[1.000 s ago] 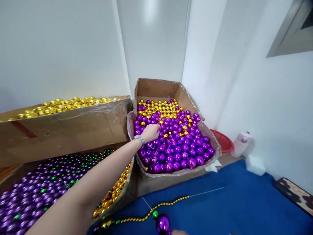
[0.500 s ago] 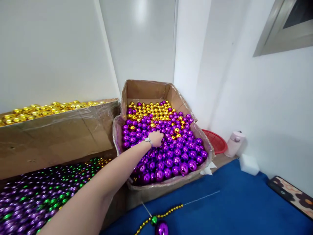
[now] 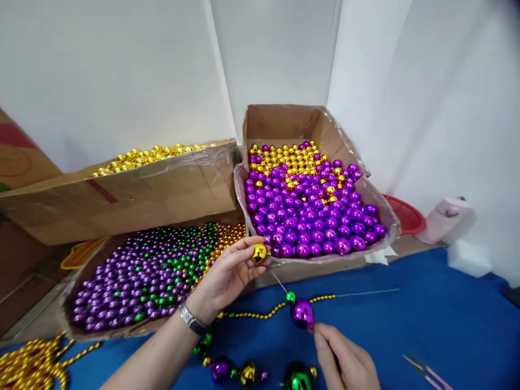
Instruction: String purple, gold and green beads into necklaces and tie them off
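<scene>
My left hand is closed in a pinch on a shiny gold ball bead, just in front of the box of purple beads. Lower right, my right hand has its thumb and fingers pinched at the bottom end of a large purple bead. Above that bead sits a small green bead, with a thin pale string or needle rising from it toward my left hand. Behind them runs a strand of small gold beads, ending in a bare thread. Larger strung beads lie along the near edge.
A cardboard box holds purple and gold balls. Left of it, another box holds small purple, green and gold beads beneath a raised carton of gold ones. Gold bead strands and a pointed metal tool lie on the blue cloth.
My left hand has come back out of the purple-bead box, now with a gold bead. My right hand has entered view at the purple bead. The camera view has shifted left and down.
</scene>
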